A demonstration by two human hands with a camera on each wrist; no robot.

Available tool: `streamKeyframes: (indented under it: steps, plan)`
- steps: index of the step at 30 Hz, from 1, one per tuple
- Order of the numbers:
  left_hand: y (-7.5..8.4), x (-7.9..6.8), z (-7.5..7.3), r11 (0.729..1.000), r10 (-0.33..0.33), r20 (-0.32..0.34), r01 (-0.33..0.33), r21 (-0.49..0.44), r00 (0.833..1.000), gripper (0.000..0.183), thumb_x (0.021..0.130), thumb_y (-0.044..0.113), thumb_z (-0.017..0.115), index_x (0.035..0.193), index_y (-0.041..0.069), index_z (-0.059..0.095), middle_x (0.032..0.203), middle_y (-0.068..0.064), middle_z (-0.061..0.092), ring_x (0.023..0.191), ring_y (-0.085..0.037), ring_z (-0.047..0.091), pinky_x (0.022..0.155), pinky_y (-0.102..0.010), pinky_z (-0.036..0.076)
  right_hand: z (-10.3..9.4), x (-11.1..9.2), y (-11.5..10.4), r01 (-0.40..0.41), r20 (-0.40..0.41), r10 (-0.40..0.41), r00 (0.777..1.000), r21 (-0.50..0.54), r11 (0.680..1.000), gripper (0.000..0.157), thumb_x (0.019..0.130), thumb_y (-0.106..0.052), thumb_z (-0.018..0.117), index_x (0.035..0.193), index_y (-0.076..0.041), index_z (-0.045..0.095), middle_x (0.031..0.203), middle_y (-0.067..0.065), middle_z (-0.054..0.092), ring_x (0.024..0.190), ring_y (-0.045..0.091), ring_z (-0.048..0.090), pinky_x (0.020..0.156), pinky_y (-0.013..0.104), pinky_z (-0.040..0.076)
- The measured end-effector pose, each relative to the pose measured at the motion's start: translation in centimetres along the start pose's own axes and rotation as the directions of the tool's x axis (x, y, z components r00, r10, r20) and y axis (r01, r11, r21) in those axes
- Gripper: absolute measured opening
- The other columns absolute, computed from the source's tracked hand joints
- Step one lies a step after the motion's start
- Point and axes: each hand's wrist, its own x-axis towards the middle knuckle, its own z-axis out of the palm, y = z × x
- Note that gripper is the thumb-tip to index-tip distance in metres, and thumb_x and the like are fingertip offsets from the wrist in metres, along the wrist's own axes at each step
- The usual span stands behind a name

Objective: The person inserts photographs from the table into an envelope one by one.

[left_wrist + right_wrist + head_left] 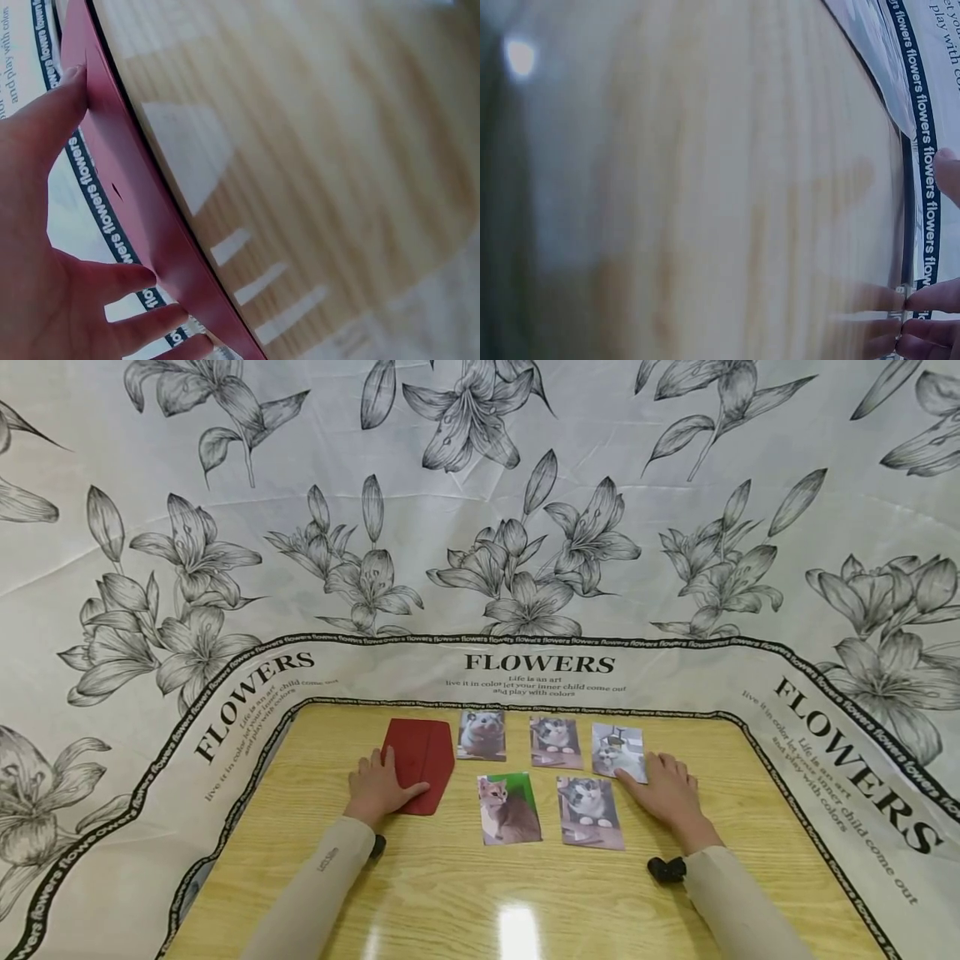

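A red envelope [420, 766] lies flat on the table's left side. My left hand [377, 787] rests on it with spread fingers; in the left wrist view, the thumb and fingertips press on the red envelope [120, 142]. At the right end of the back row is a photo card of a pale cat [617, 745]. My right hand [667, 793] touches its lower edge with the thumb, while the other fingers reach onto the table to its right. In the right wrist view, those fingers [934, 330] are cut off by the frame edge.
Other photo cards lie between the hands: a hamster-like animal [482, 737] and a grey-white cat [555, 742] behind, a brown cat [512, 810] and another grey-white cat [590, 812] in front. A flower-printed cloth [540, 672] encloses the wooden table [450, 893].
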Motion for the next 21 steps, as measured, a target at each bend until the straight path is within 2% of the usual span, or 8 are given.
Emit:
streamKeyframes:
  steps: [5, 11, 16, 21]
  plan:
    - [0.08, 0.00, -0.29, 1.000, -0.008, -0.007, 0.008, 0.009, 1.000, 0.116, 0.091, 0.077, 0.068, 0.164, -0.006, 0.033, 0.155, -0.033, 0.043, 0.138, -0.051, 0.042, 0.109, -0.063, 0.043, 0.49, 0.28, 0.22, -0.025, -0.037, 0.024, 0.999, -0.005, 1.000, 0.101, 0.102, -0.077, 0.045, 0.143, 0.015, 0.049, 0.140, 0.044, 0.039, 0.125, 0.060, 0.035, 0.097, 0.072, 0.032]
    - [-0.04, -0.14, -0.64, 0.999, -0.048, -0.015, 0.048, -0.007, 0.999, 0.118, 0.089, 0.078, 0.070, 0.162, -0.008, 0.033, 0.144, -0.035, 0.045, 0.129, -0.049, 0.045, 0.106, -0.060, 0.043, 0.55, 0.27, -0.07, -0.044, -0.064, 0.044, 0.997, 0.009, 0.999, 0.090, 0.101, -0.065, 0.062, 0.138, 0.017, 0.052, 0.126, 0.040, 0.042, 0.112, 0.054, 0.041, 0.090, 0.065, 0.038]
    - [-0.21, -0.07, -0.62, 0.996, -0.072, -0.028, 0.070, -0.063, 0.997, 0.121, 0.087, 0.075, 0.075, 0.162, -0.009, 0.032, 0.137, -0.037, 0.046, 0.123, -0.048, 0.045, 0.105, -0.060, 0.044, 0.47, 0.20, -0.30, -0.085, -0.057, 0.087, 0.995, 0.032, 0.996, 0.093, 0.100, -0.060, 0.066, 0.147, 0.018, 0.045, 0.133, 0.044, 0.039, 0.119, 0.059, 0.041, 0.096, 0.069, 0.039]
    - [-0.34, 0.04, -0.60, 0.991, -0.085, -0.037, 0.080, -0.110, 0.996, 0.124, 0.085, 0.071, 0.079, 0.163, -0.010, 0.029, 0.135, -0.040, 0.046, 0.123, -0.049, 0.046, 0.105, -0.060, 0.045, 0.35, 0.18, -0.58, -0.130, -0.045, 0.134, 0.990, 0.085, 0.988, 0.091, 0.100, -0.054, 0.070, 0.148, 0.018, 0.044, 0.138, 0.045, 0.037, 0.126, 0.061, 0.039, 0.101, 0.072, 0.037]
